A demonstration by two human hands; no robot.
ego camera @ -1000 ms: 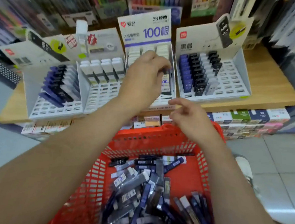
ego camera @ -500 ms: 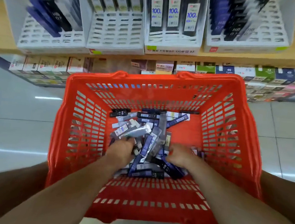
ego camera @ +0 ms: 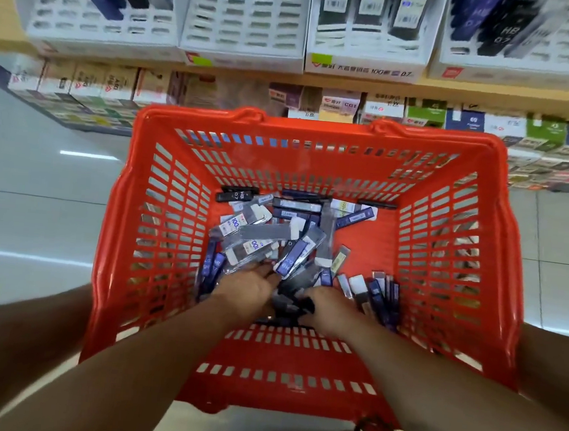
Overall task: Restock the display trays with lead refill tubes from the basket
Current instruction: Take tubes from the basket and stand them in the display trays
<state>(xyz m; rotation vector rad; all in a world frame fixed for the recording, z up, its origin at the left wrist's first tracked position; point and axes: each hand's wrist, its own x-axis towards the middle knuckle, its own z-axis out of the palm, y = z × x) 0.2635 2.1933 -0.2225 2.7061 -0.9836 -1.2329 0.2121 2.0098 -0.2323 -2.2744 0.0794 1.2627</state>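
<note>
Lead refill tubes (ego camera: 274,235) lie in a loose heap in the bottom of the red basket (ego camera: 318,130), blue, black and clear cases mixed, bunched toward your left and the near side. Legible: a black tube (ego camera: 238,194) by the far wall reads "HB 0.7", a blue tube (ego camera: 291,259) propped on the heap reads the same, and the clear ones carry white labels with "100" in blue. Your left hand (ego camera: 245,289) and right hand (ego camera: 335,309) are both down in the near edge of the heap, close together, with dark tubes between them. Your fingertips are buried among the cases, so it cannot be told whether either hand grips anything; the right fingers may be curled on a dark tube, but the view is too blurred to settle it. Beyond the basket, four white display trays (ego camera: 245,16) sit side by side on a wooden shelf (ego camera: 220,72). The third tray (ego camera: 368,69) from your left has a front strip reading "100" and "0.7". Small boxes (ego camera: 349,106) are stacked under the shelf, one marked "CG1".
</note>
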